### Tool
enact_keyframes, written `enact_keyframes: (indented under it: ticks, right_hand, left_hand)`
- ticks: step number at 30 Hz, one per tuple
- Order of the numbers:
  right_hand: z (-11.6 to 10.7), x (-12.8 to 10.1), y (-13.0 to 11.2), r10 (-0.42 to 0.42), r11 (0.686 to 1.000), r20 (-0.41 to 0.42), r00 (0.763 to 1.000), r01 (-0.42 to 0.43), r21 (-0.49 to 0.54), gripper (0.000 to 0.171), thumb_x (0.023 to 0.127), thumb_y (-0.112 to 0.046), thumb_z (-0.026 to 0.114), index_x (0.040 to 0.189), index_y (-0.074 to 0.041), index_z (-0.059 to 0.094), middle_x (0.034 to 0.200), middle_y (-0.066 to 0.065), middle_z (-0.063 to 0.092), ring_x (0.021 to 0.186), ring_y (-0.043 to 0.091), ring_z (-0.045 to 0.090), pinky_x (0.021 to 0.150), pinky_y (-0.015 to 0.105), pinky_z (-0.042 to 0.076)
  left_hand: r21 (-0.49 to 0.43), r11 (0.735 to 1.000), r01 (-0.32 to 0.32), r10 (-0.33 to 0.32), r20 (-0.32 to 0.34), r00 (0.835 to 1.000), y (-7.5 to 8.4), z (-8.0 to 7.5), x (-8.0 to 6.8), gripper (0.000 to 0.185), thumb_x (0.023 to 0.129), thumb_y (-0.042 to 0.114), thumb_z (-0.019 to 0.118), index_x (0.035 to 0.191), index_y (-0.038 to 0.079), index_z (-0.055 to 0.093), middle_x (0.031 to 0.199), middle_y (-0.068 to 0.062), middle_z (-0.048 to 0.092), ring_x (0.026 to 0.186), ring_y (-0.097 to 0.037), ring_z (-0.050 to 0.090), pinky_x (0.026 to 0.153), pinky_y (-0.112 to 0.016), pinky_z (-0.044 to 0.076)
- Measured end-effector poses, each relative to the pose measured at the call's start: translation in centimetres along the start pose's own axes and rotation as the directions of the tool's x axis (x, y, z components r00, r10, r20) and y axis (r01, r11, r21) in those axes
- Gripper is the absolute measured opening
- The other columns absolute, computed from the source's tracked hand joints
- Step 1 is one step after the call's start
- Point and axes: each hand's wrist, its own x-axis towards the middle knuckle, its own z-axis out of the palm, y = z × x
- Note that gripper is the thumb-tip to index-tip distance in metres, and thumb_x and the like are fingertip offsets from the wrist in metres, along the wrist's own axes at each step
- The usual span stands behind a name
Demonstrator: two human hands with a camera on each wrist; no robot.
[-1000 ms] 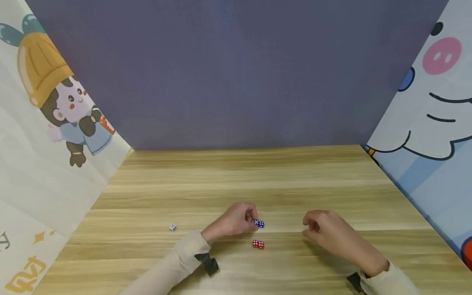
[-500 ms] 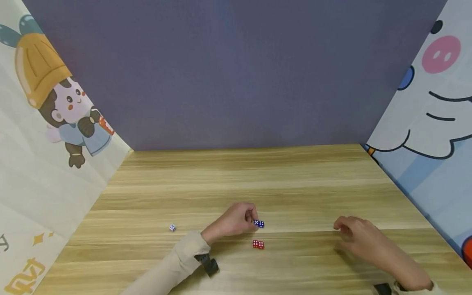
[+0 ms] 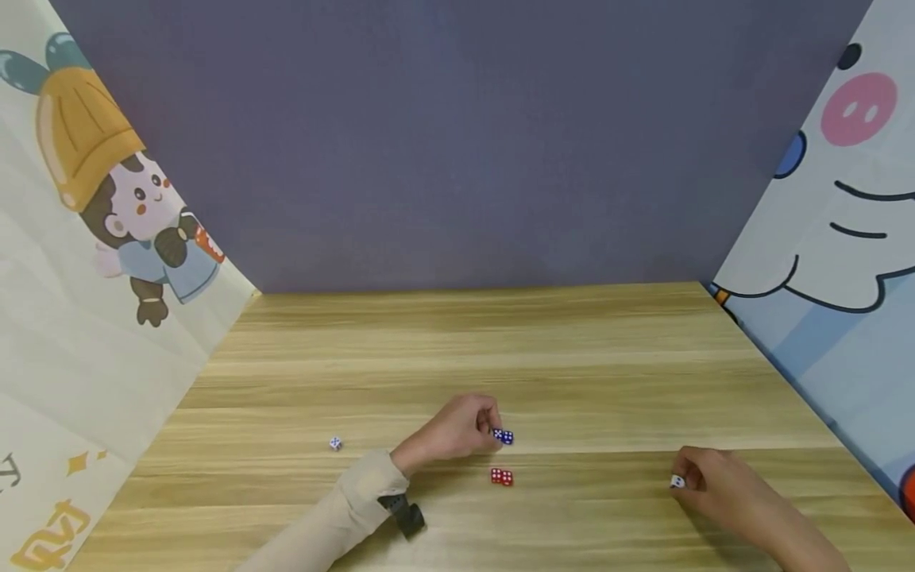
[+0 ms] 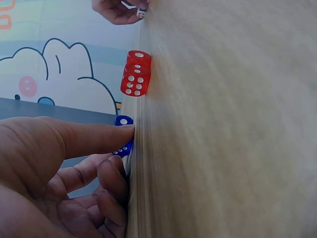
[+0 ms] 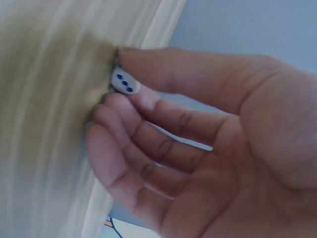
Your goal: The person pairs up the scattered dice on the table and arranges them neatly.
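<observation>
On the wooden table (image 3: 457, 349) my left hand (image 3: 493, 430) rests with curled fingers, its thumb and fingertips pinching a pair of blue dice (image 3: 503, 436). In the left wrist view the thumb (image 4: 94, 136) lies across the blue dice (image 4: 124, 120). Two red dice (image 3: 501, 477) sit side by side just nearer to me, also seen as red dice (image 4: 134, 74). Far to the right my right hand (image 3: 684, 480) pinches a small white die (image 3: 676, 481) on the tabletop. The right wrist view shows that white die (image 5: 124, 82), with blue pips, between thumb and forefinger.
Another white die (image 3: 334, 443) lies alone to the left of my left hand. Cartoon-printed panels (image 3: 93, 262) stand on both sides and a purple wall (image 3: 457, 143) closes the back. The table's far half holds nothing else.
My right hand has moved right and toward the near edge, and now pinches a white die. The left hand and the blue and red dice have stayed put.
</observation>
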Motion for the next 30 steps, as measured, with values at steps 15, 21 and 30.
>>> enact_keyframes:
  ticks: [15,21,30]
  right_hand:
    - [0.37,-0.46,-0.36,0.02,1.0,-0.052,0.998,-0.02,0.008,0.013,0.084,-0.012,0.077,0.083,-0.016,0.064,0.069,-0.013,0.055,0.061,-0.004,0.045,0.054,0.023,0.042]
    - [0.48,-0.54,-0.33,0.033,0.999,-0.053,0.998,-0.033,0.01,0.013,0.084,-0.012,0.076,0.083,-0.016,0.065,0.068,-0.013,0.055,0.061,-0.004,0.046,0.054,0.023,0.042]
    - [0.54,-0.64,-0.18,0.015,1.0,-0.075,0.997,-0.015,-0.004,0.015,0.083,-0.01,0.076,0.08,-0.018,0.063,0.067,-0.014,0.054,0.06,-0.004,0.044,0.054,0.023,0.041]
  left_hand:
    - [-0.007,1.0,-0.003,0.003,0.001,1.0,0.09,-0.1,-0.16,0.017,0.079,0.002,0.08,0.085,0.007,0.065,0.069,0.004,0.057,0.06,-0.005,0.05,0.056,-0.019,0.043]
    - [0.002,1.0,0.006,-0.006,0.001,1.0,0.19,-0.13,-0.14,0.017,0.079,0.002,0.081,0.085,0.007,0.065,0.068,0.004,0.057,0.06,-0.004,0.049,0.056,-0.019,0.042]
    - [0.001,1.0,0.005,-0.005,-0.003,1.0,0.13,-0.05,-0.09,0.017,0.08,0.002,0.08,0.085,0.008,0.065,0.068,0.004,0.056,0.06,-0.004,0.049,0.055,-0.018,0.041]
